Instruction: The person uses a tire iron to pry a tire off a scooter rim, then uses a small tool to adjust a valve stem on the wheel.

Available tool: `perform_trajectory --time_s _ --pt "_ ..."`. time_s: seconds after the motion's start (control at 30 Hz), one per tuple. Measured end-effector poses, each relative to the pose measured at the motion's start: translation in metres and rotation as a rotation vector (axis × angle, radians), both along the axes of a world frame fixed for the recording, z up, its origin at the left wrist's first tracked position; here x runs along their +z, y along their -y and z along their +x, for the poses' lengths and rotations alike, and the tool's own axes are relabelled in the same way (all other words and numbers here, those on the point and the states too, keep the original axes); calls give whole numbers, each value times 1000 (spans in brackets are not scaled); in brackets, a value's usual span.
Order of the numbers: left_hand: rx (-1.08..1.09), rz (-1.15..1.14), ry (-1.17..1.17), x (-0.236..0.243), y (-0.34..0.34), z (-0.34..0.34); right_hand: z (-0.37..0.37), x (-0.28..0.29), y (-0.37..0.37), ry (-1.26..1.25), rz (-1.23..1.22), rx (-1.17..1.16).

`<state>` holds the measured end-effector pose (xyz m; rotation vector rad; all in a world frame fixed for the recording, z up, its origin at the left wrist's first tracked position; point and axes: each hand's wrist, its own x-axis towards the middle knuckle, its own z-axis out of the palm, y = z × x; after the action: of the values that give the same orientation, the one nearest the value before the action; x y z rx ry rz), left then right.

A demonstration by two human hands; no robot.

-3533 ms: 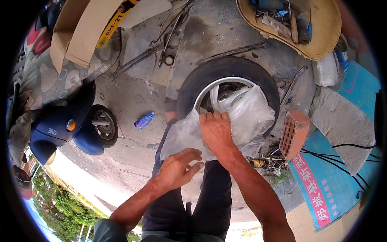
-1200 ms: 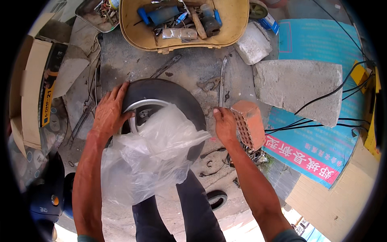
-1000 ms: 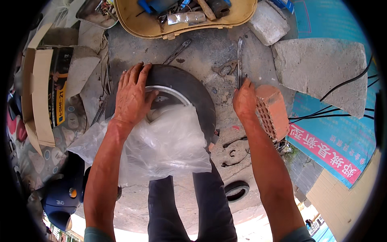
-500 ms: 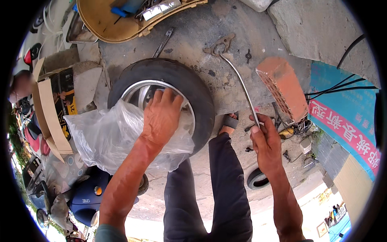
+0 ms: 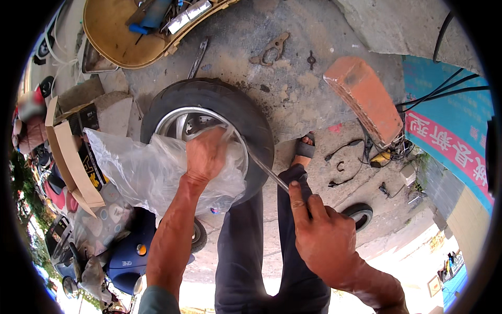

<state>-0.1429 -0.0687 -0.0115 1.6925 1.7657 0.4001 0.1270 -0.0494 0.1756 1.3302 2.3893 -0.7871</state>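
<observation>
A wheel with a black tyre (image 5: 253,112) and a silver rim (image 5: 167,121) lies in front of me. A clear plastic bag (image 5: 136,167) is draped over its near left part. Closed on the plastic at the rim's right inner side is my left hand (image 5: 205,156); its fingertips are hidden and slightly blurred. My right hand (image 5: 325,233) is wrapped round a steel tyre lever (image 5: 272,175), index finger stretched along it. The lever's far tip meets the right edge of the rim, where it borders the tyre.
Beyond the wheel lie a wrench (image 5: 198,56), a flat metal bracket (image 5: 272,51) and a yellow tub (image 5: 107,52) of tools. A red brick (image 5: 361,99) stands to the right, near loose cables. An open cardboard box (image 5: 70,157) and a blue scooter (image 5: 130,251) are left.
My right hand has swung the tyre lever left and down, from over the bracket to the rim's right edge. My left hand has shifted slightly toward me on the bag.
</observation>
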Motion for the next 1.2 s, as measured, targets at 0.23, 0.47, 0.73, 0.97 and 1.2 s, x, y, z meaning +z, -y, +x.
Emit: perform_trajectory --time_s 0.23,0.47,0.73,0.97,1.2 --pt "-126 147 73 -5 -13 -9 -84 34 -1 217 62 68" --pt "-56 135 31 -8 6 -47 -118 29 -59 148 37 345" --pt "206 118 51 -11 4 -46 -69 -51 -132 31 -11 411" --pt "183 141 101 -17 9 -60 -109 -77 -167 64 61 632" --pt "196 137 154 -14 2 -55 -103 -163 -197 -123 30 581"
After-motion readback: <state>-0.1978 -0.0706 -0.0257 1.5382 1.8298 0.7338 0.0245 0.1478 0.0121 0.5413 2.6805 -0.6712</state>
